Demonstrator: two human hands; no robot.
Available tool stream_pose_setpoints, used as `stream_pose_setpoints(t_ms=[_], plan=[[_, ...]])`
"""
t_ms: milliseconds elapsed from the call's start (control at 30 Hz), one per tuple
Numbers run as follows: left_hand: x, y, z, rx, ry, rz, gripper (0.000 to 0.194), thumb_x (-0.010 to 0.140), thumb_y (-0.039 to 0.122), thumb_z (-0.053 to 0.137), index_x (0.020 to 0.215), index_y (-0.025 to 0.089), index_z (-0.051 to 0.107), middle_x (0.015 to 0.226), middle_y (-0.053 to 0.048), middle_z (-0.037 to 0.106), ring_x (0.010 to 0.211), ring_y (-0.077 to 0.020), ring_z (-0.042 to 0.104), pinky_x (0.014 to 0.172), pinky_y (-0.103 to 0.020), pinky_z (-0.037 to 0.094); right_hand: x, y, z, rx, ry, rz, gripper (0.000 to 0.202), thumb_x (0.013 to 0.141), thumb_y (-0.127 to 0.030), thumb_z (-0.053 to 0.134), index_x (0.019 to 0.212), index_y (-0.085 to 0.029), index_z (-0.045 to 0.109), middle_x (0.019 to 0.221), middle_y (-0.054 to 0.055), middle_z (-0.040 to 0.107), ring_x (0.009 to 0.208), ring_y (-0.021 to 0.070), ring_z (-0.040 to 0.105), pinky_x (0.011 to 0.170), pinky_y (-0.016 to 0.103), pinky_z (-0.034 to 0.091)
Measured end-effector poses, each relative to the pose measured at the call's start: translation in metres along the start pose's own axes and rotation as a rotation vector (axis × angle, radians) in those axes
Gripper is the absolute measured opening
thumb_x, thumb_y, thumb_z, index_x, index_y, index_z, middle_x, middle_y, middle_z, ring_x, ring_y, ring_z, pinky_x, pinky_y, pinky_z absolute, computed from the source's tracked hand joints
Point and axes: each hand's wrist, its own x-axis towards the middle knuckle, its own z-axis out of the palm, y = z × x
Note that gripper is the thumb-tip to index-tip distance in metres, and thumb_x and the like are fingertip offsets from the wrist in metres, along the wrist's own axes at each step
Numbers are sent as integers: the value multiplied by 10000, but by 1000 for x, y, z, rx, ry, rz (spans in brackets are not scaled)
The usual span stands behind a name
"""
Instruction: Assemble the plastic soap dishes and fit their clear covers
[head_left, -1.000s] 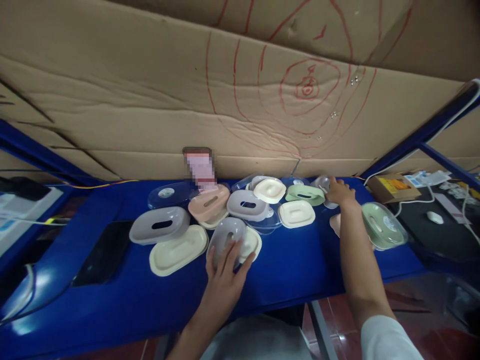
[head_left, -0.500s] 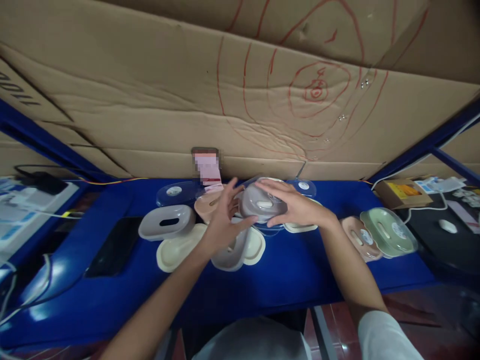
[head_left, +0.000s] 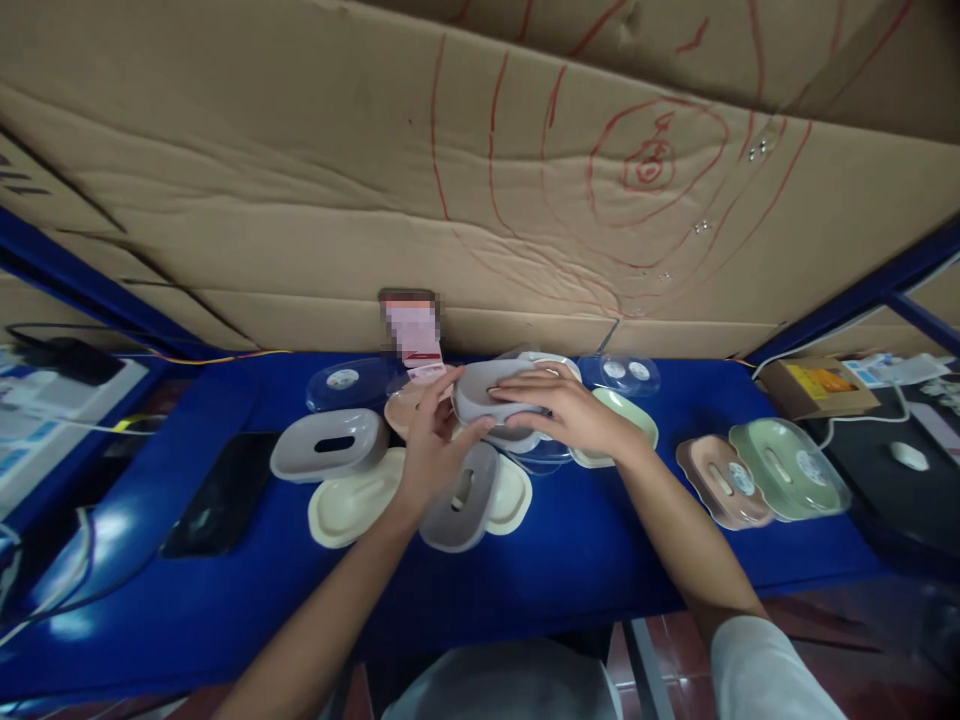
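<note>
A grey oval soap dish part (head_left: 478,385) with a slot is held between my two hands at the middle of the table. My left hand (head_left: 435,445) grips its left end, thumb at the front edge. Fingers of my right hand (head_left: 574,405) lie across its top and right end. Just beneath it, another grey piece (head_left: 517,438) shows partly, mostly covered. Close below my left hand sits a grey slotted dish (head_left: 461,505) over a cream tray (head_left: 510,495). A peach dish (head_left: 401,408) is partly hidden behind my left hand.
To the left are a grey slotted box (head_left: 300,450), a cream tray (head_left: 349,510) and a black tablet (head_left: 217,500). Clear lids (head_left: 619,375) lie at the back. Peach (head_left: 720,480) and green (head_left: 787,470) covered dishes stand right. A cardboard wall (head_left: 300,200) rises behind.
The glossy grey dish with a pale handle between my hands is replaced by the slotted grey part. My right fingers now lie over its top. A second sticker shows on the back-right lids.
</note>
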Motion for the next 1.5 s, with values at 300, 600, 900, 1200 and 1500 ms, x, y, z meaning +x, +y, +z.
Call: stream_pose_setpoints(t_ms=[300, 600, 900, 1200, 1500], plan=[[3, 3, -2, 154, 10, 97, 640, 938, 467, 774, 1491, 243, 543, 1566, -175, 574, 1428, -315, 605, 1134, -487, 558, 6, 18, 6, -12, 254, 108, 374, 1114, -478, 512, 1344, -281, 731, 1310, 65, 784, 1238, 255, 708, 1150, 454, 469], [-4, 8, -6, 952, 153, 238, 442, 1012, 460, 672, 1400, 248, 658, 1613, -200, 487, 1419, -401, 531, 1164, -626, 393, -34, 49, -40, -482, 308, 516, 502, 1120, -402, 361, 1581, -295, 528, 1677, 88, 480, 1544, 312, 424, 1268, 577, 291], [-5, 3, -6, 948, 113, 230, 435, 1017, 459, 645, 1391, 237, 653, 1584, -191, 521, 1423, -399, 518, 1207, -627, 318, -107, 116, -54, -480, 216, 1469, 692, 958, -531, 627, 1546, -176, 547, 1553, 288, 541, 1402, 505, 546, 1027, 712, 507], [-7, 3, -3, 898, 79, 335, 335, 1026, 351, 637, 1326, 206, 670, 1490, -180, 599, 1390, -352, 569, 1177, -547, 411, -120, 126, -20, -456, 358, 1475, 768, 975, -589, 607, 1612, -196, 433, 1705, 273, 310, 1567, 492, 316, 1093, 719, 460], [-12, 9, 1, 833, 0, 357, 277, 1024, 294, 612, 1288, 235, 674, 1424, -141, 643, 1349, -321, 602, 1153, -534, 464, -113, 109, -31, -452, 516, 1293, 599, 1054, -466, 449, 1501, -81, 552, 1426, 284, 639, 1372, 433, 583, 1113, 572, 481]])
